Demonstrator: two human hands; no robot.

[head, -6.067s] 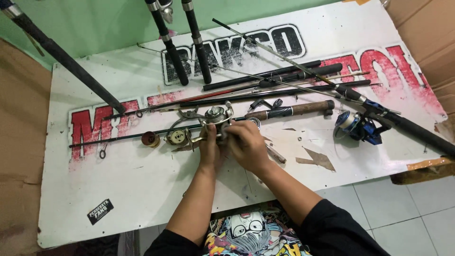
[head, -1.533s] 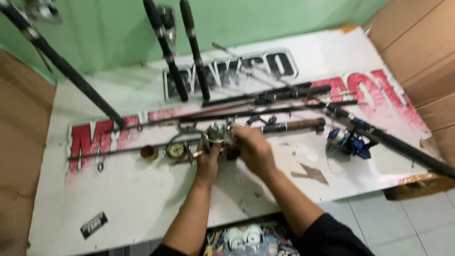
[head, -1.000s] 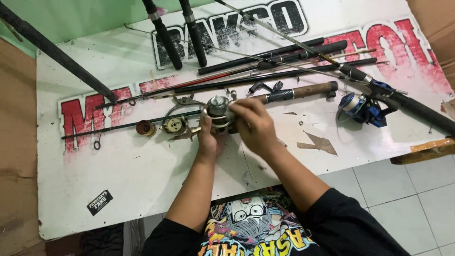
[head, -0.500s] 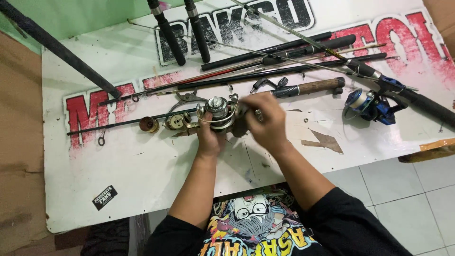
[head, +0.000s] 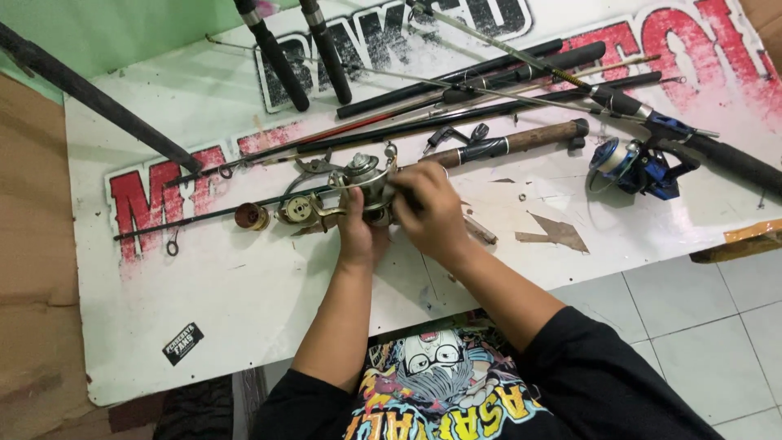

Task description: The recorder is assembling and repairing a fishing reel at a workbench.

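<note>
head view: a silver spinning reel (head: 368,181) sits in the middle of the white desk (head: 244,310), held just above its surface by both hands. the left hand (head: 358,232) grips the reel body from below, fingers closed around it; the right hand (head: 432,212) wraps the right side of the reel, fingers pinched tight on a small part that the hand hides. the reel looks like hard metal, compact and fairly heavy for its size, with a thin wire bail that could bend, so the solid body seems the safest place to take hold. just left of it lie loose brass-coloured reel parts (head: 297,210) and a small brown knob (head: 251,216). far of the hands run a cork-handled rod (head: 521,140) and several dark rods (head: 456,81). a blue spinning reel (head: 635,163) rests well to the right.
</note>
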